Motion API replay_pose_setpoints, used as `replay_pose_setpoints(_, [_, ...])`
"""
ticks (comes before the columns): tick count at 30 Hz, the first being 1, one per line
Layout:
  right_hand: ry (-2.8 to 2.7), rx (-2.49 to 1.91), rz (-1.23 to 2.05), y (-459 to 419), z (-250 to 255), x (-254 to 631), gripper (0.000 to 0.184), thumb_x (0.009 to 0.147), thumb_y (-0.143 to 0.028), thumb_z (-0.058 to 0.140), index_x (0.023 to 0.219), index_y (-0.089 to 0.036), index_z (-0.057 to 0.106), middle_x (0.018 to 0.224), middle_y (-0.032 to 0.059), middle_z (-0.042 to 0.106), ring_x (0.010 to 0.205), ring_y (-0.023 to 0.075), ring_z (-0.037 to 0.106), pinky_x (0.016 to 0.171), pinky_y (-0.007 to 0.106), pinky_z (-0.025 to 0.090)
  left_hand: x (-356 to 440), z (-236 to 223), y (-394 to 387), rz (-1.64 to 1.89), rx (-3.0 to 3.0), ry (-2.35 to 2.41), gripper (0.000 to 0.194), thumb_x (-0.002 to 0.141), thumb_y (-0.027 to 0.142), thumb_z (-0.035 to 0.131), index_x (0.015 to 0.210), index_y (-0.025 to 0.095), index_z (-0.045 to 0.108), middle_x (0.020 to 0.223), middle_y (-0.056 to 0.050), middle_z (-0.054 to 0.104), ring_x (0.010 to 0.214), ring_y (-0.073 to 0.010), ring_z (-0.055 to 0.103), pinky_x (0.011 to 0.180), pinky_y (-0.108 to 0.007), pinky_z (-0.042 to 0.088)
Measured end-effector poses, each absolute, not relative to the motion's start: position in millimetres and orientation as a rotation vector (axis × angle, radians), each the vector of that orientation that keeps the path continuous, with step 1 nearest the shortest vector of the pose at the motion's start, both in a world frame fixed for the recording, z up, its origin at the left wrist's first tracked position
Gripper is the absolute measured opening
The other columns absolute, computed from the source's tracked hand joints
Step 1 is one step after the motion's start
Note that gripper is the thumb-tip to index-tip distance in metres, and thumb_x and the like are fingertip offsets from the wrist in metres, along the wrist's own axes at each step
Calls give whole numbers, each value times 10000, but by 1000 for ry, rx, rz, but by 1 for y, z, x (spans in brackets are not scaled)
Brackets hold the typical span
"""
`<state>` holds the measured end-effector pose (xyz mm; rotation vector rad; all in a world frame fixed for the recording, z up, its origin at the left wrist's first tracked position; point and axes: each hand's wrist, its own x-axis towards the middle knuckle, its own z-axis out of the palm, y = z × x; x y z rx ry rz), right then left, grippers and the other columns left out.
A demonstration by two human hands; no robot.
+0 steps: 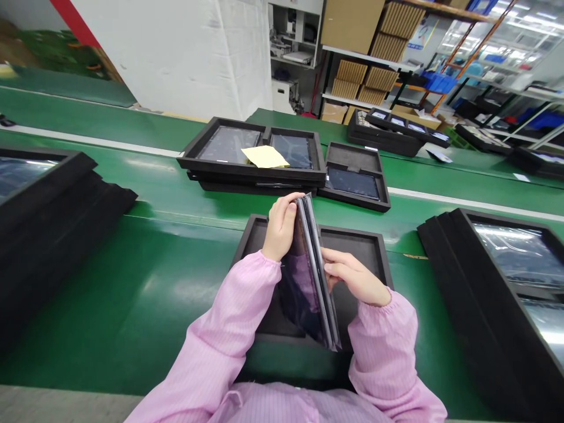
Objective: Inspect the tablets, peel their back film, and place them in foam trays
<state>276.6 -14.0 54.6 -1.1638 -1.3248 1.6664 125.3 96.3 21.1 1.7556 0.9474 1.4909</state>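
Two tablets (304,282), face to back in clear film, are held on edge and tilted in front of me. My left hand (282,226) wraps round their upper far corner. On the right side, my right hand (350,273) presses its fingers against the outer tablet, the thumb near the edge. Beneath them lies a black foam tray (359,235) with bare compartments showing. The tablets hide the middle of that tray. Pink sleeves cover both forearms.
Stacked foam trays with tablets stand ahead (207,170), at the left (57,194) and at the right (467,282). A yellow paper (267,157) lies on the far stack. A smaller tray (383,182) sits beside it. Green conveyor belt (167,282) runs underneath.
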Motion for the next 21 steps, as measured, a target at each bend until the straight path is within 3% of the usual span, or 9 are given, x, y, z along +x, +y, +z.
replay_pose_setpoints(6, [-1375,-1177,1611,-14,56,273,427,803,-279,505,1192,-154,629,701,-39,560,538,115,566,553,261,531,127,21,95,1488,1716,909,522,959,607,328,1111,232,657,1157,-60,693,1096,-221,615,988,-352,439])
replay_pose_setpoints(10, [-1484,-1224,1472,-21,65,267,309,831,-266,473,1072,-167,640,667,-42,507,534,122,538,556,267,500,128,22,94,1507,1675,905,543,946,630,339,1088,221,666,1134,-65,703,1082,-221,624,987,-349,446])
replay_pose_setpoints(15, [-1758,-1439,950,-36,72,245,165,864,-293,474,909,-196,599,645,-20,529,552,158,506,541,276,436,131,31,85,1511,1661,878,552,940,644,332,1035,226,680,1104,-65,713,1065,-231,633,985,-362,454])
replay_pose_setpoints(18, [-1767,-1609,607,-44,68,226,204,806,-290,506,961,-186,590,704,27,621,586,213,581,547,302,450,134,32,77,1508,1660,785,542,941,634,341,1011,226,692,1062,-66,721,1036,-230,644,977,-369,467])
replay_pose_setpoints(21, [-1732,-1684,453,-48,64,213,284,774,-239,465,1017,-168,595,691,46,655,575,242,633,520,305,466,136,20,74,1580,1555,871,520,958,597,329,1037,236,695,1208,-72,677,1181,-230,586,1059,-382,418])
